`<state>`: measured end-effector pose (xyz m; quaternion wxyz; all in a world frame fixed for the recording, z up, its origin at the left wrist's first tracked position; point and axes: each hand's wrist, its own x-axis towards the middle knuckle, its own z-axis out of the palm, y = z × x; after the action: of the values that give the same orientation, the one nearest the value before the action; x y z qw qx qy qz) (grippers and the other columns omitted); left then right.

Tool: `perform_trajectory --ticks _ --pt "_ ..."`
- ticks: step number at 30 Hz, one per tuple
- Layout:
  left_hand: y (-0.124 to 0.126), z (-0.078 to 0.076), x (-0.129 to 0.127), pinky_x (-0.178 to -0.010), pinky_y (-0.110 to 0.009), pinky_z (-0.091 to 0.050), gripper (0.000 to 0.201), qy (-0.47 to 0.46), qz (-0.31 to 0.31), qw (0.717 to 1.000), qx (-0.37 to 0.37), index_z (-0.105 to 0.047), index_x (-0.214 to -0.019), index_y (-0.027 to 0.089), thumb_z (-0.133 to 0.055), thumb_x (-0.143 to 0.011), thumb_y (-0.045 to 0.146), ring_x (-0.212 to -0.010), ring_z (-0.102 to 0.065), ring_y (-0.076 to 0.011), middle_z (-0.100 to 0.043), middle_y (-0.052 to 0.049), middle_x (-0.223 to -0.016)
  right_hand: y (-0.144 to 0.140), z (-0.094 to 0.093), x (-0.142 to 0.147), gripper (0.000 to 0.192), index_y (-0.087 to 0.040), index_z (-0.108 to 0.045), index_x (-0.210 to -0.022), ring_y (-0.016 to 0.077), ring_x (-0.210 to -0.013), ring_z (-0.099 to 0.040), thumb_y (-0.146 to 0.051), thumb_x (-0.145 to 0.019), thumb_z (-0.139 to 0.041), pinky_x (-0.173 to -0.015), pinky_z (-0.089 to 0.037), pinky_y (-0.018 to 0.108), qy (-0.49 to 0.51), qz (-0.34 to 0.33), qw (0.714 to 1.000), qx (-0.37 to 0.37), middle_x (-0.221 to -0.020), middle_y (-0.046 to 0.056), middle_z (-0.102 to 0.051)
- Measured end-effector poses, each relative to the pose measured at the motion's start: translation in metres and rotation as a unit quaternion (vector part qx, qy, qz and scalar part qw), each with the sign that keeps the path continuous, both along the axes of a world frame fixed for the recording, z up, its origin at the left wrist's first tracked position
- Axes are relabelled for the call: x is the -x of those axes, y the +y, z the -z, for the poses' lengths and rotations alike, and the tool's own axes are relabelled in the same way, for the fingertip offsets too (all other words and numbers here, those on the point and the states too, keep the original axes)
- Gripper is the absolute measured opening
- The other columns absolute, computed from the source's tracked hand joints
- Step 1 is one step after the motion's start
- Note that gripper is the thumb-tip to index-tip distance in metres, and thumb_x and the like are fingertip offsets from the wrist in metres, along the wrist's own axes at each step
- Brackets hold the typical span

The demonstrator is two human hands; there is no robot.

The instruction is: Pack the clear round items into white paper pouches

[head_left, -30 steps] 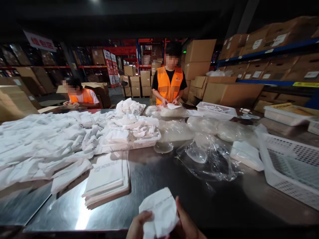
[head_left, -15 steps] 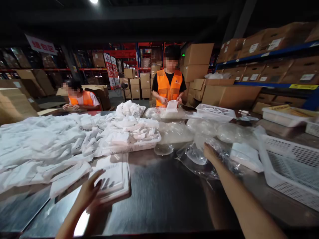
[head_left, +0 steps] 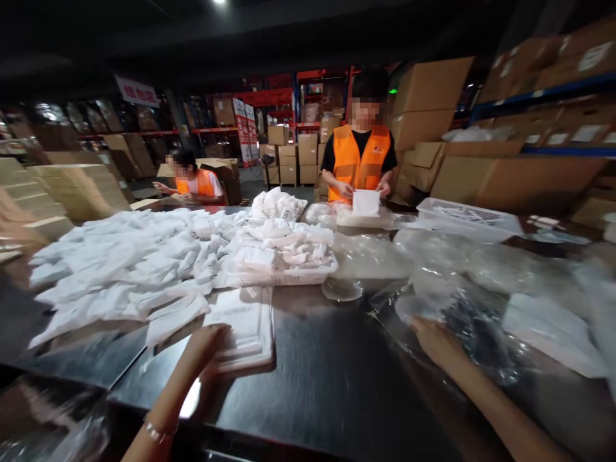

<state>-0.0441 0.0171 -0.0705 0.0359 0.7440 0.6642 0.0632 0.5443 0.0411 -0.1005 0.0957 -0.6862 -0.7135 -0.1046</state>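
Fingers of the left hand [head_left: 205,350] lie pressed together and flat on the near edge of a stack of flat white paper bags [head_left: 243,324] with faint grey printing too blurred to read. Fingers of the right hand [head_left: 433,340] are extended, slightly parted, touching a crumpled clear plastic bag [head_left: 462,321]; whether they pinch it cannot be told. Both rest on a dark, reflective metal table [head_left: 327,391], the stack at left of centre, the plastic well apart at right. Behind the stack sits a white perforated plastic tray [head_left: 283,277] heaped with folded white pieces, beside a wide spread of white packets [head_left: 125,269]. Farther back, a person in an orange vest [head_left: 359,163] holds a white sheet [head_left: 366,201]; another person in orange [head_left: 192,183] sits at left. A white hanging sign with red characters [head_left: 136,92] is illegible. Brown cardboard boxes [head_left: 433,96] fill the shelving.
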Motion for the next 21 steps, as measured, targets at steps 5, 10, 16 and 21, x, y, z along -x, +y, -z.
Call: perform_trajectory --ticks 5,10,16,21 --pt "-0.004 -0.010 -0.004 -0.081 -0.031 -0.048 0.036 0.003 -0.099 0.986 -0.131 -0.064 -0.113 0.016 -0.034 -0.094 0.024 -0.099 -0.067 -0.0249 -0.069 -0.016 -0.113 0.007 0.007 0.005 0.034 -0.013 -0.065 -0.114 0.0346 -0.097 -0.066 -0.030 -0.088 -0.055 -0.081 -0.053 0.044 -0.044 -0.034 0.998 0.008 -0.111 0.018 -0.068" --pt "-0.016 -0.007 -0.018 -0.074 -0.028 -0.046 0.033 -0.141 -0.153 0.925 -0.317 -0.069 -0.101 0.013 -0.042 -0.088 0.029 -0.082 -0.068 -0.0221 -0.073 -0.014 -0.089 0.032 -0.026 0.015 0.026 -0.019 -0.072 -0.099 0.0304 -0.089 -0.068 -0.032 -0.094 -0.049 -0.074 -0.051 0.037 0.014 0.042 0.994 0.103 -0.094 0.014 -0.072" --pt "-0.024 -0.001 -0.014 -0.059 -0.025 -0.037 0.019 -0.281 -0.246 0.862 -0.342 -0.061 -0.081 0.017 -0.045 -0.078 0.028 -0.058 -0.056 -0.0169 -0.060 -0.002 -0.061 0.035 -0.046 0.039 0.015 -0.010 -0.070 -0.088 0.0377 -0.092 -0.065 -0.010 -0.085 -0.055 -0.074 -0.049 0.043 0.000 0.076 0.995 0.069 -0.094 0.021 -0.068" --pt "-0.034 0.006 -0.006 -0.054 -0.026 -0.035 0.005 -0.336 -0.305 0.814 -0.363 -0.044 -0.070 0.022 -0.046 -0.073 0.026 -0.054 -0.048 -0.0159 -0.048 0.003 -0.056 0.025 -0.060 0.117 0.027 -0.009 -0.069 -0.095 0.0364 -0.096 -0.063 -0.007 -0.089 -0.043 -0.080 -0.048 0.047 -0.001 0.015 1.000 -0.016 -0.099 0.023 -0.066"
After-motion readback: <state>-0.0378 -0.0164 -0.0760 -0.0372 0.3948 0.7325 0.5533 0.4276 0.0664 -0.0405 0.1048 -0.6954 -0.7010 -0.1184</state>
